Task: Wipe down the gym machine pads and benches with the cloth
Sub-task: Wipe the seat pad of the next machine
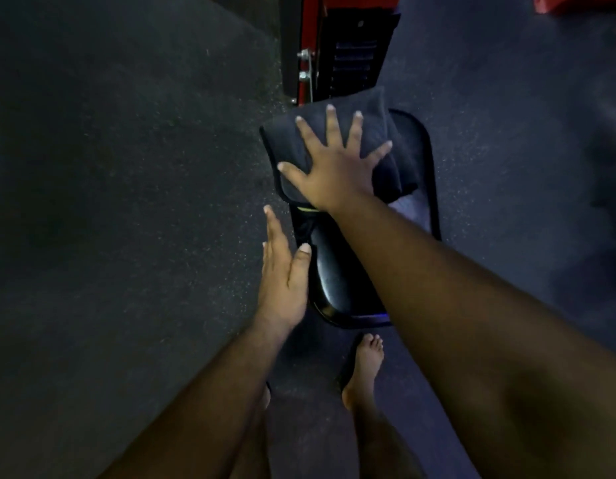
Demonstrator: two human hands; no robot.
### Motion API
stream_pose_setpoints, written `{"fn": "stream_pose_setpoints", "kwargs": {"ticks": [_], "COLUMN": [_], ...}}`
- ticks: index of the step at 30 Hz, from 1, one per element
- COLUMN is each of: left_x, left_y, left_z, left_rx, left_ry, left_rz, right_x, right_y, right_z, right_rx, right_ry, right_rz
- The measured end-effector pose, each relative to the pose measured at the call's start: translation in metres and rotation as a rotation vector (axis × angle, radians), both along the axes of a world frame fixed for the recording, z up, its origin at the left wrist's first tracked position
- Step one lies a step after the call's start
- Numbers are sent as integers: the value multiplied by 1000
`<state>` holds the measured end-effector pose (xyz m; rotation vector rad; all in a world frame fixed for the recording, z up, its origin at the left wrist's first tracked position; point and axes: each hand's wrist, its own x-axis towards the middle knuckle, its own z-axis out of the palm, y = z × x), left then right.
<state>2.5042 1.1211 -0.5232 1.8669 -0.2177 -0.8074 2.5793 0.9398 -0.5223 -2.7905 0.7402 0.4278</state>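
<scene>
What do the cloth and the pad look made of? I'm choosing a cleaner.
Cloth: soft dark woven or terry-like fabric, matte, with folds under the right hand. Pad: probably black vinyl or leather-like upholstery, smooth and glossy, with highlights along its curved edge. The dim light leaves both uncertain.

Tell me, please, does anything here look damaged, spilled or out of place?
Nothing stands out. The right hand presses the dark folded cloth flat on the black seat pad; the left hand rests open against the pad's side. No tear or spill shows, though the light is dim.
</scene>
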Motion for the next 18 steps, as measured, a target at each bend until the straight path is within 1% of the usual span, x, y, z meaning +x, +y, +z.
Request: {"fn": "stream_pose_setpoints", "kwargs": {"ticks": [3,5,7,11,14,16,18], "left_x": [6,9,8,-9,-32,-49,-61], "left_y": [12,22,28,35,31,26,20], "left_z": [5,9,12,17,24,30,43], "left_rx": [38,87,140,187,217,235,243], "left_ry": [-23,-40,-11,67,142,193,235], "left_rz": [38,38,32,-24,-87,-143,-180], "right_x": [-6,-36,-75,-160,-221,-248,-258], "right_y": [16,32,46,53,33,13,0], "right_z": [4,12,19,25,29,37,56], "right_rx": [-36,-54,-49,-16,6,40,86], "right_ry": [10,12,0,-19,-10,16,32], "right_rz": [237,405,498,622,727,718,606]}}
